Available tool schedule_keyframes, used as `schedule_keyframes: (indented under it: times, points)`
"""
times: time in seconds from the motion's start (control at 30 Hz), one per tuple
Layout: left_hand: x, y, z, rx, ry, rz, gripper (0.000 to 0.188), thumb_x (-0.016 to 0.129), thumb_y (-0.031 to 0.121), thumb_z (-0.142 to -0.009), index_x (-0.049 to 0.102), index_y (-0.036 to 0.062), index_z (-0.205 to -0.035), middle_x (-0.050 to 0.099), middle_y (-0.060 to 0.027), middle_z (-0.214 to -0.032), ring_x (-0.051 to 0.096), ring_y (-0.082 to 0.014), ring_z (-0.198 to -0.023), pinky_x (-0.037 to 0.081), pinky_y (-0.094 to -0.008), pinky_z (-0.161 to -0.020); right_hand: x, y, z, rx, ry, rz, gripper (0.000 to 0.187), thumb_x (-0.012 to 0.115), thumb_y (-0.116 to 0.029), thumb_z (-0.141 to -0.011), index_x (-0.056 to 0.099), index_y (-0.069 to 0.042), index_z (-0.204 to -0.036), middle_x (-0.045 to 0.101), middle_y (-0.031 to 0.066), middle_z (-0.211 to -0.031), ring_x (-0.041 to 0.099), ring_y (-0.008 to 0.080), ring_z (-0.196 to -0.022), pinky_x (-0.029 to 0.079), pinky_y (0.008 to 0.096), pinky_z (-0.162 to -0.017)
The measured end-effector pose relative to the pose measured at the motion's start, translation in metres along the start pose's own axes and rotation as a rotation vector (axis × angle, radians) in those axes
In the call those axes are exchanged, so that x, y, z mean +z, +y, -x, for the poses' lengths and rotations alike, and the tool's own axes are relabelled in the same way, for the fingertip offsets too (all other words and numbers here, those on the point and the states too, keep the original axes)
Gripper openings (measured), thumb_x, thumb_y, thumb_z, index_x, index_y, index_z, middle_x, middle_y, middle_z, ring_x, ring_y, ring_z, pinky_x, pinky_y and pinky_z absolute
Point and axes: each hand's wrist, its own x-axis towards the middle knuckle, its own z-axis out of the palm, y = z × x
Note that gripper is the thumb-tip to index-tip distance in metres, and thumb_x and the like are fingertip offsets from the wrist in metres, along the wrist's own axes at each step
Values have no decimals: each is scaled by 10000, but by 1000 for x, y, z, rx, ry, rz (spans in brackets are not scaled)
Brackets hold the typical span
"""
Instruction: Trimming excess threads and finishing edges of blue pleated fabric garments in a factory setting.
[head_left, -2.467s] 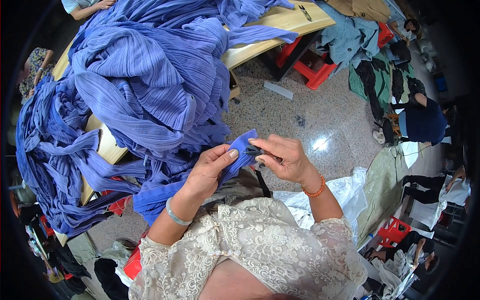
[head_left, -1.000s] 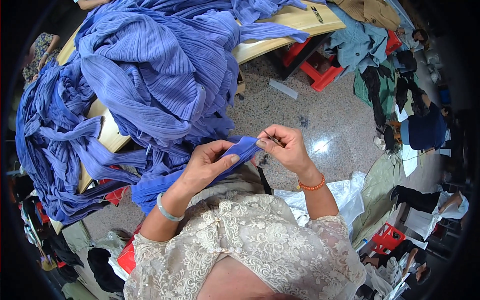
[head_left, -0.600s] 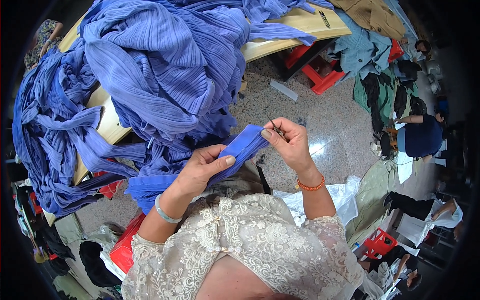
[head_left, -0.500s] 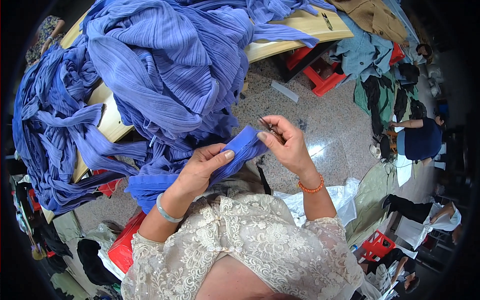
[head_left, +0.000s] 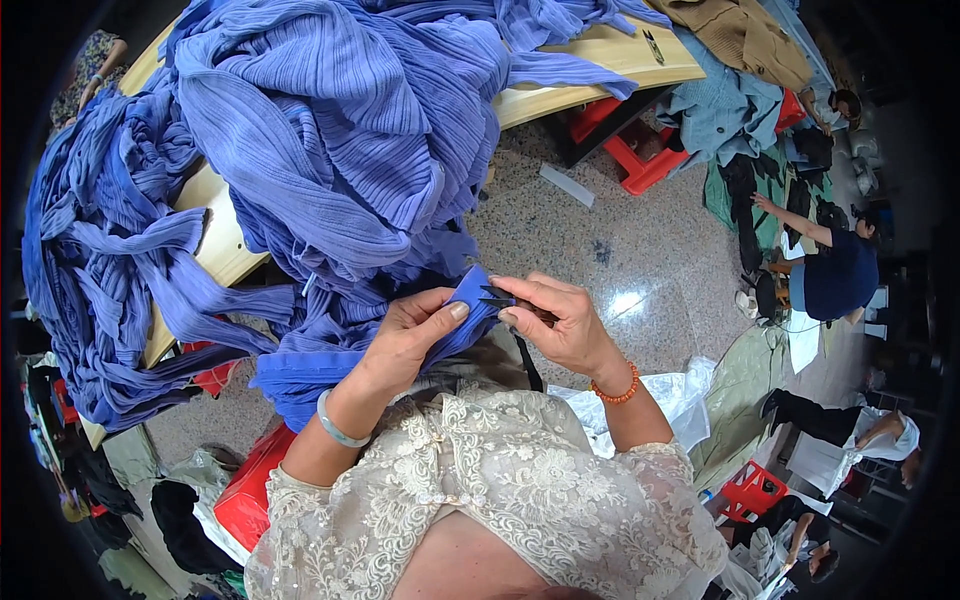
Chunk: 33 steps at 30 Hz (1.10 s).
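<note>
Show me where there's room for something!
Bare: pale wooden table, between blue ribbed cloth and dark metal snips; speckled grey floor, between flat whitish strip and right hand. Crowded: the table's left, mostly under heaped blue ribbed knitwear.

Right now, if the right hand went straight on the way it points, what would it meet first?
Likely the blue cloth pinched in the left hand: the black snips in the right hand point at it, perhaps already touching; depth is unclear.
</note>
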Motion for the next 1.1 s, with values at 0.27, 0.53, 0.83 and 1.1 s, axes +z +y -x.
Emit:
schedule_keyframes:
  times: [0.27,0.53,0.83,1.1]
  points:
    - [-2,-4,0,41,23,-89,241,589,151,-914,639,-2,-1093,640,-1,-924,538,-45,-805,436,-191,-724,1,7,1,20,35,17,262,656,-80,-836,652,-13,-1089,544,39,-681,471,103,-582,379,253,-526]
    - [-1,-2,-1,40,-5,-127,242,586,153,-917,636,-3,-1095,626,7,-917,518,-42,-799,421,-190,-714,0,5,4,45,-34,16,244,643,-83,-843,653,-2,-1073,578,55,-703,527,106,-624,409,249,-553]
    - [2,0,-1,48,-27,-180,252,575,191,-927,633,-6,-1072,606,17,-892,487,-36,-769,401,-189,-686,4,16,1,296,-45,-498,449,687,-159,-853,528,46,-1219,551,-34,-807,453,13,-693,387,165,-614]
    - [-8,12,9,41,-15,-221,231,632,146,-884,611,-16,-1048,616,9,-903,526,-45,-804,426,-200,-734,7,21,-4,264,101,-553,125,660,-124,-872,609,-17,-831,548,-55,-626,439,-15,-503,315,158,-423]
